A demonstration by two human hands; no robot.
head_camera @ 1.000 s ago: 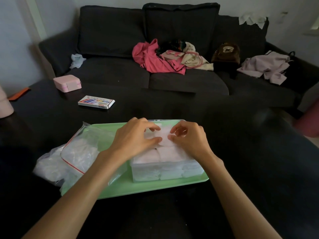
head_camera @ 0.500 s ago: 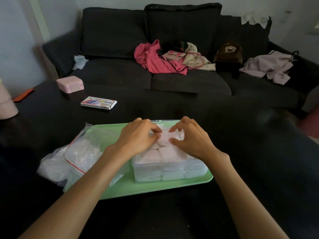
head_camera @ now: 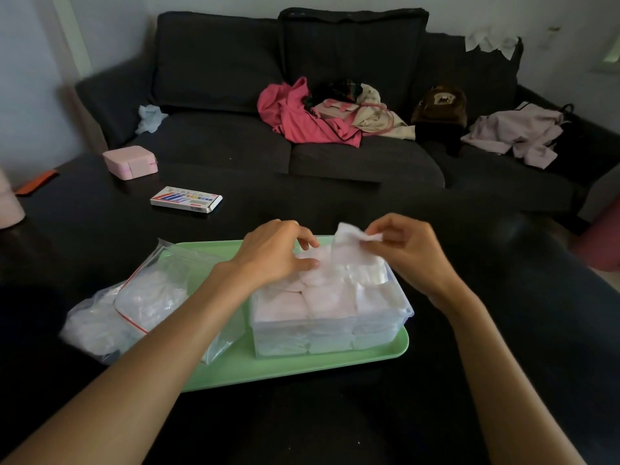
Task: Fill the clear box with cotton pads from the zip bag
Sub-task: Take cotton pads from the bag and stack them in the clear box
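The clear box [head_camera: 330, 333] stands on a green tray [head_camera: 302, 367], packed to the brim with white cotton pads [head_camera: 328, 297] in rows. My right hand [head_camera: 407, 253] pinches one cotton pad [head_camera: 349, 241] by its top edge and holds it upright just above the box's far side. My left hand [head_camera: 276, 251] rests on the pads at the box's far left, its thumb and fingertips curled onto the top layer. The zip bag [head_camera: 147, 303], still holding pads, lies to the left, half on the tray.
The tray sits on a dark table [head_camera: 100, 229]. Further back lie a flat colourful packet [head_camera: 186, 199] and a pink case [head_camera: 131, 162]. A dark sofa [head_camera: 302, 129] strewn with clothes runs behind the table.
My right hand has lifted a cotton pad up off the top of the box. My left hand stayed on the pads at the far left.
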